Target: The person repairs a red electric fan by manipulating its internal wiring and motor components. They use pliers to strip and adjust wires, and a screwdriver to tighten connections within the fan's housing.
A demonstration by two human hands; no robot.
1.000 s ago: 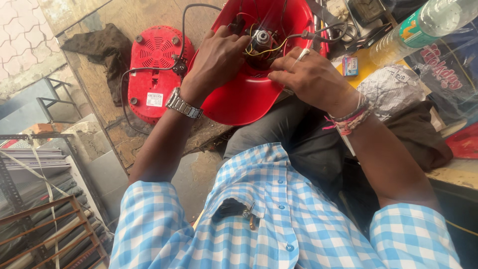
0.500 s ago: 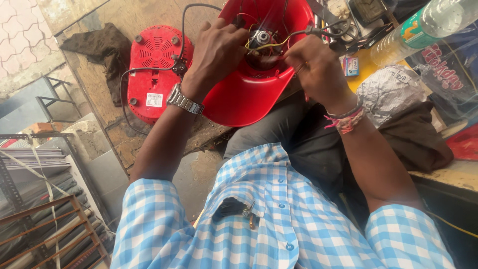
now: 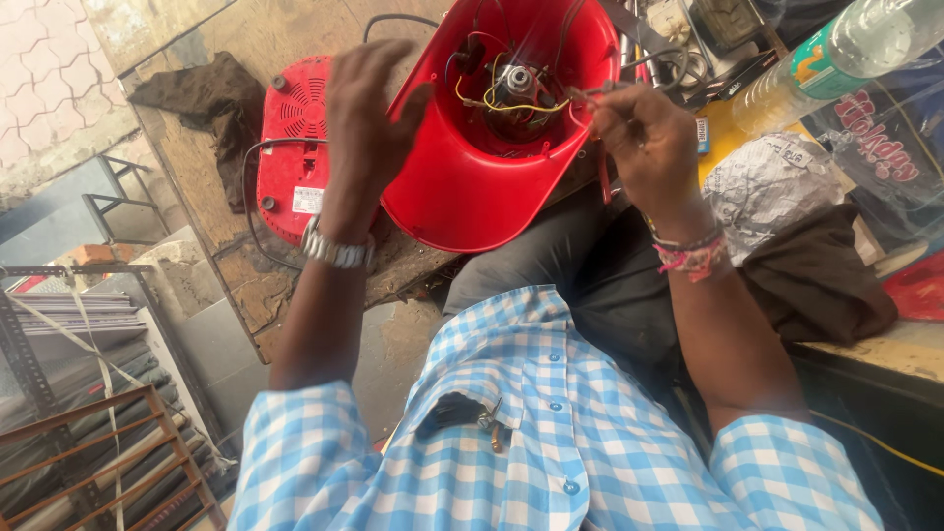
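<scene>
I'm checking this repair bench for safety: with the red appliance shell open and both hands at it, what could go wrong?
1. The left hand is open beside the red plastic appliance shell, not gripping it; the shell, tilted on the person's lap, could slip.
2. The right hand pinches thin wires at the rim; a tug might strain the yellow and red wiring around the small motor.

light: bright daylight, soft shadows | glare: plastic bottle (image 3: 865,44) | blur: slight motion | edges: wide-angle stretch
</scene>
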